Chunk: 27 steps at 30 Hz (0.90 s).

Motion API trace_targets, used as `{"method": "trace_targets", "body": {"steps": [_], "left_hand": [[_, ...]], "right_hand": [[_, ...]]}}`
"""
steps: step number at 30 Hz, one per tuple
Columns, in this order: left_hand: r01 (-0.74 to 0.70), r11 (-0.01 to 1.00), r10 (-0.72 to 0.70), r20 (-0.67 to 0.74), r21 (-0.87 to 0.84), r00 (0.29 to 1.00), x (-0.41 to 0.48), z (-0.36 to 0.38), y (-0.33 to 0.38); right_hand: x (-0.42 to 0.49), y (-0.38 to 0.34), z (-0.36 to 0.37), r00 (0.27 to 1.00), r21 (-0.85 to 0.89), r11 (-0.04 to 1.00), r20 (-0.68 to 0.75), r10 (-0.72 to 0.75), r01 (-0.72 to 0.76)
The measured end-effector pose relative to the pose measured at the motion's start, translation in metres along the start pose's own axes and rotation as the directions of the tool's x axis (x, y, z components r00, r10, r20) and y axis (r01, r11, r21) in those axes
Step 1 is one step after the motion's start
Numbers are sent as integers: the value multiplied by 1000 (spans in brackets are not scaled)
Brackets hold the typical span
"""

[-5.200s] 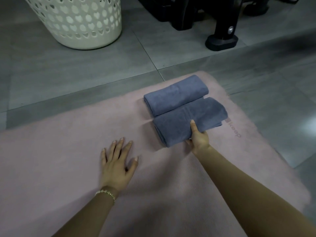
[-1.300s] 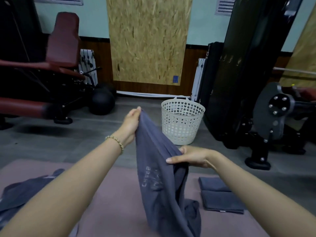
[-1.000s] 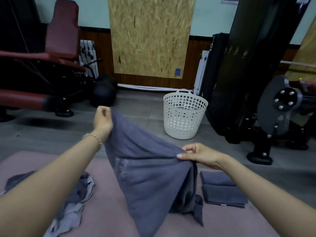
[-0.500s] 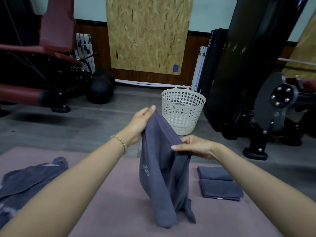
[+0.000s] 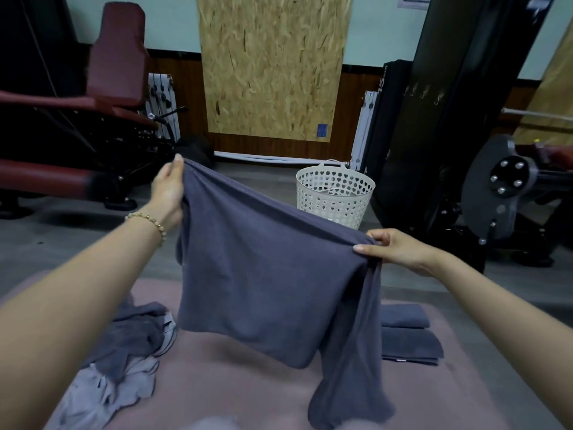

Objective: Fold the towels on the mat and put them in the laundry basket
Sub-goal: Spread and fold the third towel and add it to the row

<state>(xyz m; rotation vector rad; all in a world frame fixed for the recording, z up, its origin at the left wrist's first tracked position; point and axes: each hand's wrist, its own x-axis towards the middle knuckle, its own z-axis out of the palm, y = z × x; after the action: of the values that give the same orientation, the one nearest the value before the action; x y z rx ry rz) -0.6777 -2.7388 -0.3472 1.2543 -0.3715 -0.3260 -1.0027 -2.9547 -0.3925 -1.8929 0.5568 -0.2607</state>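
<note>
A grey-blue towel (image 5: 263, 280) hangs stretched in the air over the pink mat (image 5: 235, 389). My left hand (image 5: 169, 193) grips its upper left corner, raised high. My right hand (image 5: 400, 249) pinches its top edge lower on the right, and a loose end hangs from there down to the mat. Two folded grey-blue towels (image 5: 409, 339) lie side by side on the mat's right part. A crumpled heap of towels (image 5: 124, 355) lies on the left. The white perforated laundry basket (image 5: 335, 193) stands on the floor beyond the mat.
Grey tiled floor (image 5: 62, 243) lies between mat and basket. A dark red padded gym bench (image 5: 77, 107) stands at the left. A black weight machine (image 5: 449, 119) with a round grey plate rises just right of the basket. An OSB board (image 5: 273, 63) leans against the back wall.
My hands have drawn apart: the left moved up and left, the right down and right. The towel, bunched between them half a second ago, is now spread wide.
</note>
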Motion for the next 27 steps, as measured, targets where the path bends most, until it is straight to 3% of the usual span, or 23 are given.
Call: {"method": "trace_targets", "body": {"steps": [3, 8, 14, 18, 21, 24, 27], "left_hand": [[-30, 999, 31, -39, 18, 999, 3, -10, 5], [-23, 1000, 25, -118, 17, 993, 10, -31, 7], [100, 955, -146, 150, 278, 978, 5, -30, -19], [189, 815, -412, 318, 548, 854, 2, -31, -44], [134, 673, -544, 364, 727, 756, 4, -30, -67], [36, 553, -594, 363, 832, 718, 7, -25, -112], [-53, 509, -563, 379, 859, 735, 12, -24, -178]], "right_hand": [[-6, -5, -5, 993, -49, 997, 96, 72, -68], [-12, 8, -16, 970, -188, 965, 131, 206, -180], [-9, 14, -3, 979, -74, 984, 114, 172, -164], [10, 13, 19, 963, -95, 979, 185, 195, -180], [34, 23, 36, 953, -68, 972, 193, 233, -224], [70, 60, 65, 954, -52, 962, 124, 274, -270], [106, 117, 105, 929, -8, 934, 100, 356, -357]]}}
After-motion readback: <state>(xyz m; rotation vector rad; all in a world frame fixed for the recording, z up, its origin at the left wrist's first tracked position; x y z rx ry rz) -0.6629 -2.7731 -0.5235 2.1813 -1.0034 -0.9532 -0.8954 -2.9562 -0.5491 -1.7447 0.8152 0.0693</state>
